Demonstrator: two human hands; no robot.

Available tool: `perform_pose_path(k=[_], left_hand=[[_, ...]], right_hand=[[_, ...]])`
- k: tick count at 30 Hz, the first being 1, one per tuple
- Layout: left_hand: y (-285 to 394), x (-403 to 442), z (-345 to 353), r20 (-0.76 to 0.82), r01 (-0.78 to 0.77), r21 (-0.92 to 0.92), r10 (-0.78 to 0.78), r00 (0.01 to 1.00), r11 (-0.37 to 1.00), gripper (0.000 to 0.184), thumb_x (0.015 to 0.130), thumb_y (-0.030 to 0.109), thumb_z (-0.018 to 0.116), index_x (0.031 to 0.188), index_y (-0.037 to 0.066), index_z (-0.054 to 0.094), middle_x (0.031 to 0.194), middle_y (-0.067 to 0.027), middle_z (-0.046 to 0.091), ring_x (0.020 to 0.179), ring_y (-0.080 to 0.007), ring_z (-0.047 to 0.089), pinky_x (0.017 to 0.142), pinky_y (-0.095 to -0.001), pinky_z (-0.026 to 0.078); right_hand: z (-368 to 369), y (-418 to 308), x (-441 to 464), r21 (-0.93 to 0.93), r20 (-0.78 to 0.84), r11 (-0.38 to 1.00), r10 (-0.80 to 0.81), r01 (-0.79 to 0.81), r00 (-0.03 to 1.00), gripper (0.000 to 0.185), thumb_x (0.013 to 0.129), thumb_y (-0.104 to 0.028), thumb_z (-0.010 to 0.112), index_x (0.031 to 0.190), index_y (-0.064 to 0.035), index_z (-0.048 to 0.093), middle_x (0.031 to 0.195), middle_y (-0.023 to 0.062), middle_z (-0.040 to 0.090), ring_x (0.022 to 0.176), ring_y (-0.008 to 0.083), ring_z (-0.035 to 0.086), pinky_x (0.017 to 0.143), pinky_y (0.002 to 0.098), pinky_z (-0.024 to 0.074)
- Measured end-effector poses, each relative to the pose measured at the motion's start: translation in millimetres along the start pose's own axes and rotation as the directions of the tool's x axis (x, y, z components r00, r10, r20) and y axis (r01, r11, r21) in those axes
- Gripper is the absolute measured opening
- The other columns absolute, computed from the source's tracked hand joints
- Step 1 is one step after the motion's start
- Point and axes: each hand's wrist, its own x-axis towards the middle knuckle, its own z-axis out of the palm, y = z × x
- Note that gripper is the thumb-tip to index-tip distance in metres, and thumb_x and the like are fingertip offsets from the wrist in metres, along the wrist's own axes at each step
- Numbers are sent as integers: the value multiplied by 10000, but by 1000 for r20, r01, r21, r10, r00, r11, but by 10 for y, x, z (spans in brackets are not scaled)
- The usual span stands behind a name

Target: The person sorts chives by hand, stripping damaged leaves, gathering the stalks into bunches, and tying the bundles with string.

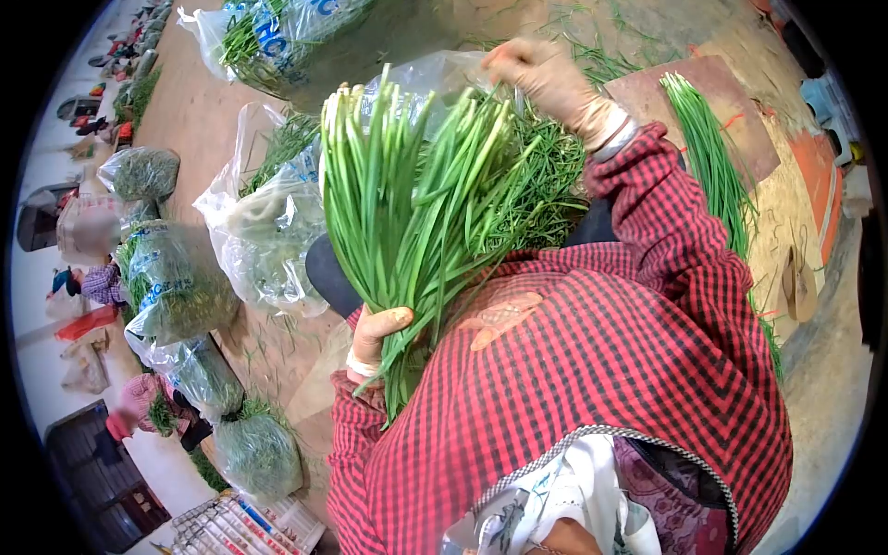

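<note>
My left hand, in a pale glove, is wrapped around the lower, leafy part of a big bunch of garlic chives. The bunch stands upright in front of my chest, its pale stem ends fanned out at the top. My right hand, gloved too, is raised beyond the top right of the bunch with its fingers curled together; what they pinch, if anything, is too blurred to tell. Below it lies a heap of loose green chives around my lap, partly covered by the bunch.
At the right, another bundle of chives lies across a reddish board. Clear plastic bags stand at my left, and a filled bag lies ahead. More stuffed bags line the left, where other people sit.
</note>
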Motion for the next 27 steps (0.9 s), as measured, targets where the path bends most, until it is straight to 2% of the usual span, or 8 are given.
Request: perform_pose_path(k=[8, 10, 12, 14, 17, 22, 24, 27], left_hand=[[41, 27, 19, 97, -117, -104, 128, 987, 988, 496, 756, 246, 671, 1127, -62, 555, 668, -91, 595, 499, -159, 494, 445, -282, 362], [44, 37, 12, 96, -120, -131, 133, 986, 984, 429, 779, 260, 646, 1044, -70, 577, 637, -89, 564, 480, -157, 452, 444, -278, 329], [67, 48, -31, 164, -100, -111, 118, 979, 989, 373, 809, 275, 604, 956, -67, 587, 618, -90, 540, 488, -158, 441, 463, -280, 325], [81, 25, -8, 176, -117, -93, 132, 976, 989, 354, 832, 286, 569, 912, -58, 583, 611, -92, 529, 498, -160, 438, 483, -284, 329], [71, 34, -9, 177, -143, -127, 164, 971, 982, 357, 827, 273, 586, 933, -68, 580, 621, -83, 536, 488, -160, 436, 463, -287, 326], [81, -73, 63, 146, -162, -193, 191, 971, 968, 420, 797, 200, 621, 1084, -96, 540, 639, -84, 554, 489, -151, 456, 450, -276, 341], [105, -111, 103, 50, -206, -92, 211, 976, 974, 404, 805, 206, 607, 1073, -91, 546, 630, -84, 547, 489, -144, 454, 454, -265, 340], [149, -113, 104, 59, -191, -73, 196, 979, 979, 394, 809, 212, 595, 1057, -92, 554, 619, -87, 544, 486, -143, 455, 457, -262, 341]], right_hand=[[-725, 918, -283, -548, -126, 778, 285, -306, 950, 358, 797, -303, 619, 1010, -21, 676, 994, 164, 682, 920, 304, 645, 867, 378, 487], [-603, 785, -421, -790, -8, 573, 346, -218, 938, 473, 774, -267, 622, 1165, -1, 602, 1188, 200, 607, 1085, 339, 590, 955, 381, 460], [-296, 739, -566, -628, 122, 768, -57, 121, 991, 551, 765, -233, 619, 1254, 6, 535, 1289, 214, 534, 1209, 337, 508, 1021, 380, 411], [-61, 453, -574, -376, 373, 924, 85, 67, 924, 716, 764, -282, 673, 1380, -24, 413, 1408, 196, 417, 1316, 319, 392, 1114, 397, 302], [448, 507, -678, -676, 547, 695, 252, 244, 798, 842, 727, -279, 681, 1449, -55, 309, 1429, 175, 405, 1310, 337, 396, 1117, 393, 293], [521, 455, -662, -689, 455, 723, 492, -57, 742, 383, 921, -168, 446, 1283, -137, 568, 996, 183, 669, 956, 335, 635, 900, 404, 478], [423, 692, -600, -643, 376, 764, 379, -57, 846, 293, 876, -173, 473, 1094, -81, 647, 979, 184, 676, 932, 353, 646, 817, 442, 499], [183, 865, -401, -735, 334, 639, 633, -228, 699, 248, 860, -151, 516, 1007, -20, 666, 948, 167, 689, 891, 315, 668, 777, 438, 514]])
